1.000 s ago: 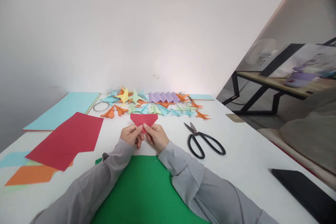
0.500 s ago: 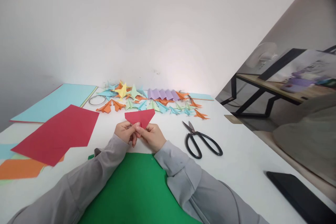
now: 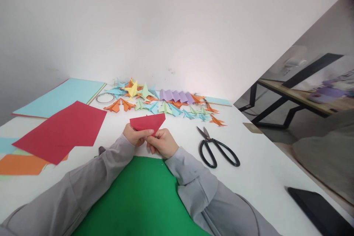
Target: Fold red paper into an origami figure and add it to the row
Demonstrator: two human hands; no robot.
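A folded piece of red paper [image 3: 147, 121], roughly a triangle with its wide edge away from me, is held above the white table by both hands. My left hand [image 3: 136, 133] is closed on its left side, the thumb lying across the paper. My right hand [image 3: 163, 142] pinches the near, pointed end between thumb and fingers. The fingers hide that lower tip. Beyond the hands lie several folded paper figures in orange [image 3: 116, 105], yellow [image 3: 132, 90] and pale green [image 3: 165, 108], along with a purple pleated paper strip [image 3: 177, 96].
Black-handled scissors [image 3: 211, 143] lie open right of my hands. Red sheets [image 3: 69, 129], an orange sheet [image 3: 22, 165] and a light blue stack [image 3: 61, 97] are on the left, near a wire ring [image 3: 105, 97]. A black flat object [image 3: 318, 210] lies at the right edge.
The red paper has tilted, its right corner now higher. My left thumb has moved across the paper, and my right hand has shifted slightly lower to its pointed end. The view has turned slightly.
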